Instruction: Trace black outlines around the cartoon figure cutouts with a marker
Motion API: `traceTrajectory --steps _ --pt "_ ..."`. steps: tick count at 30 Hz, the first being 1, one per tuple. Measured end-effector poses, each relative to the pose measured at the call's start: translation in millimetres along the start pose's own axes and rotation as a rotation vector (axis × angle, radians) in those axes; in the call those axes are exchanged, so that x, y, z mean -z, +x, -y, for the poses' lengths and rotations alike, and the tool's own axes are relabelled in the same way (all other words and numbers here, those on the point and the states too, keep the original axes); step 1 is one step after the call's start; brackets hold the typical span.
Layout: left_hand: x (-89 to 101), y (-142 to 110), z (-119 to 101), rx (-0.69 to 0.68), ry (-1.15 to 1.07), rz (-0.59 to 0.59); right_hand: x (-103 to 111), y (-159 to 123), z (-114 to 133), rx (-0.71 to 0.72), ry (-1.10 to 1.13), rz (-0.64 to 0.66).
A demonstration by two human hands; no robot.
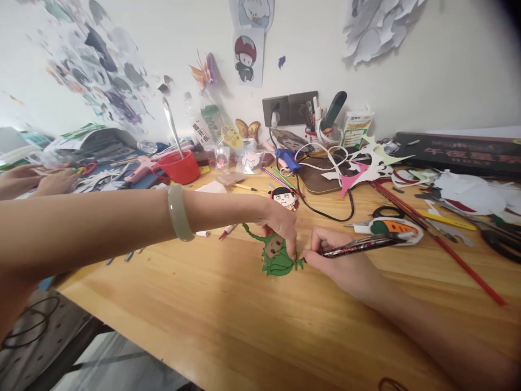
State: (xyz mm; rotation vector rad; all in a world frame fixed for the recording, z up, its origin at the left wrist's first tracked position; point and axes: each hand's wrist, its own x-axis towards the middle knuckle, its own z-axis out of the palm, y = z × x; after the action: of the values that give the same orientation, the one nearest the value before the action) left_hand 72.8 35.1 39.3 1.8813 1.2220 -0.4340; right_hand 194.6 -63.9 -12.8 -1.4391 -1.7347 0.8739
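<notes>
A small flat figure with green hair [280, 263] and a brown face lies on the wooden table, a thin green braid trailing off its upper left. From above, my left hand [280, 220] holds it down, fingers bent and the index fingertip pressed on the hair's right side; a pale bangle circles that wrist. In my right hand [345, 266] is a dark patterned pen [358, 247], gripped close to its tip. The tip touches or nearly touches the figure's right edge. Just behind lies a cutout with a cartoon face [284, 199], black-haired.
Scissors with a carrot-patterned cover [393, 231] lie right of my right hand, near a long red stick [468, 266]. Behind are a blue glue gun [287, 160] with its cord, paper scraps [366, 165] and a red mug [179, 167]. Another person's hands [52, 182] work at far left.
</notes>
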Motion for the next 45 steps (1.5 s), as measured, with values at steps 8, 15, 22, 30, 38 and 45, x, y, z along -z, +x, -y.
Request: traceTrajectory --steps 8,15,22,30,38,45 --pt "-1.6 5.5 0.8 -0.022 -0.011 0.016 -1.5 0.0 0.2 -0.019 -0.018 0.005" --pt "-4.5 -1.9 -4.4 0.077 0.043 -0.052 -1.4 0.8 1.1 -0.015 -0.007 0.004" --pt "-6.7 -7.3 -4.9 0.165 0.228 0.056 -2.2 -0.3 0.8 0.009 -0.02 0.002" --pt "0.0 -4.2 -6.1 0.19 0.286 0.187 -1.8 -0.6 1.6 0.011 -0.026 0.035" --pt "0.1 -6.4 -7.1 0.155 0.335 0.216 -1.6 -0.1 1.6 0.025 -0.066 0.023" --pt "2.9 -12.1 -11.1 0.117 0.346 0.274 -1.9 -0.5 1.5 0.019 -0.074 0.03"
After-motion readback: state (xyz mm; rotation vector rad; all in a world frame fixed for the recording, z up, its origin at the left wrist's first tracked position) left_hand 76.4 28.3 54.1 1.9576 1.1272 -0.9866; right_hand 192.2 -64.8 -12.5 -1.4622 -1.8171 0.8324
